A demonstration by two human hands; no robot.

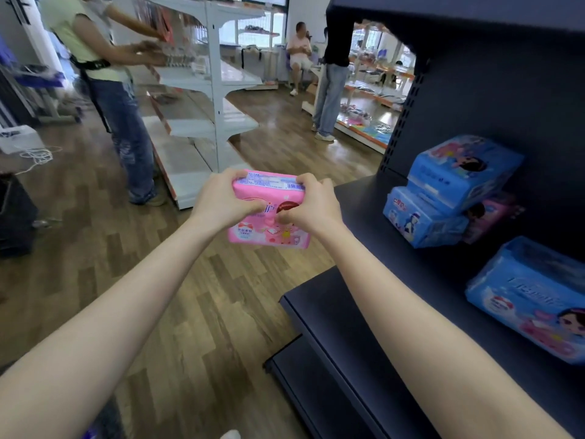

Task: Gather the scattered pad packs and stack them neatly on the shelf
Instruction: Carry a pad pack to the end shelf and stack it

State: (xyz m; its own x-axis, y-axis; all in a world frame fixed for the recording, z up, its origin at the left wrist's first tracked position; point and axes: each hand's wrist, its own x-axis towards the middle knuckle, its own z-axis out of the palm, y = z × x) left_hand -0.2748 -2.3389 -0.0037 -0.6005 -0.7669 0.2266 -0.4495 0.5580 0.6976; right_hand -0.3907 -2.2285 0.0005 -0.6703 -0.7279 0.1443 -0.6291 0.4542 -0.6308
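Three blue pad packs (463, 174) (422, 221) (531, 299), two pink pad packs (262, 231) (489, 217) — one partly hidden — two hands (221, 201) (311, 202), three other people (104, 74) (299, 55) (332, 83)

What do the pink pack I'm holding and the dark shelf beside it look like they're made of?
The pink pack: thin plastic film, glossy, judging by its sheen, printed surface and rounded corners. The dark shelf: probably painted metal, matte; punched holes in its upright and thin folded edges suggest so.

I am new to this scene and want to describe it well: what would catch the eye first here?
A pink pack sits at the centre, held in the grip of the left hand and right hand. To the right, blue packs lie piled on a dark shelf, with a single blue pack nearer the camera.
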